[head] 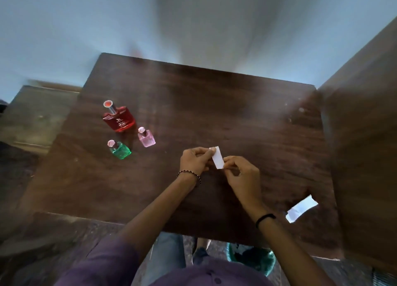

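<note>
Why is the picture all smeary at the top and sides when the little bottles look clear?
Head view: the wall and the far edge of the table are streaked with blur, worst at the top and right. Head view, middle: the red bottle, the paper strip, the left hand and the right hand look fairly sharp. Head view overall: dim, bluish light and no strong glare.

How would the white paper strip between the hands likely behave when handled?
Pinched at opposite ends by the left hand and right hand, the paper strip looks thin, so probably floppy and very light. It would likely crease easily.
</note>
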Tool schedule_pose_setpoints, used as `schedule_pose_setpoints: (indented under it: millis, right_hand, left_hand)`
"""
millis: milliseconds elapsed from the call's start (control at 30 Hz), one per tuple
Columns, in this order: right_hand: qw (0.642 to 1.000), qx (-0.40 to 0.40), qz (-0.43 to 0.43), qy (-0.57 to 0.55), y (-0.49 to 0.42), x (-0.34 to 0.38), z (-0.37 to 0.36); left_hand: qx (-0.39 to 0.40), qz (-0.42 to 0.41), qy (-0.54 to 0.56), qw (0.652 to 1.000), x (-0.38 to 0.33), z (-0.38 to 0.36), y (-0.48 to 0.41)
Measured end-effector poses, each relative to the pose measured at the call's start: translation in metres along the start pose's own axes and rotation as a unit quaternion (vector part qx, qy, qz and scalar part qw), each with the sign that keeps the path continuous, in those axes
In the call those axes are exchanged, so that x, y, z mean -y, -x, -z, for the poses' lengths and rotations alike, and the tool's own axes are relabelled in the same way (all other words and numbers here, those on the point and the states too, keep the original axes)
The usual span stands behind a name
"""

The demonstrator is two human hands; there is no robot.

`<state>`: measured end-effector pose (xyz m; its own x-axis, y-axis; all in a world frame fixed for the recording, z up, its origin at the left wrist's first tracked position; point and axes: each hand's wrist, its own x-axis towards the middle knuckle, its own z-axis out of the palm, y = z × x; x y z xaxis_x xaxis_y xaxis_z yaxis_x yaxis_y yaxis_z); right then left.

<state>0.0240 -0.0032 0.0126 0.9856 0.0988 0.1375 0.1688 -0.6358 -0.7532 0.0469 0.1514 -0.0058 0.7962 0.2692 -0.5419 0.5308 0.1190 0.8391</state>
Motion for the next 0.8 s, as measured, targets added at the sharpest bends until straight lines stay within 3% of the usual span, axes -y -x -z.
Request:
schedule_pose_setpoints:
  millis: [400,500,667,800]
  right_hand:
    - [0.990,0.117,0.078,0.000,-0.062,0.058,-0.083]
    - [0.981,0.168,0.099,-0.001,-0.080,0.078,-0.114]
    - [0.947,0.305,0.103,0.016,-0.106,0.107,-0.152]
    - [0.933,0.352,0.078,-0.010,-0.113,0.112,-0.170]
  left_hand:
    - [-0.052,-0.011,0.022,0.998,0.007,0.081,-0.027]
    - [-0.050,0.007,-0.004,0.999,0.006,0.090,-0.027]
    - [-0.059,0.020,-0.144,0.988,0.006,0.100,-0.034]
    - [-0.047,0.040,-0.131,0.989,0.014,0.103,-0.035]
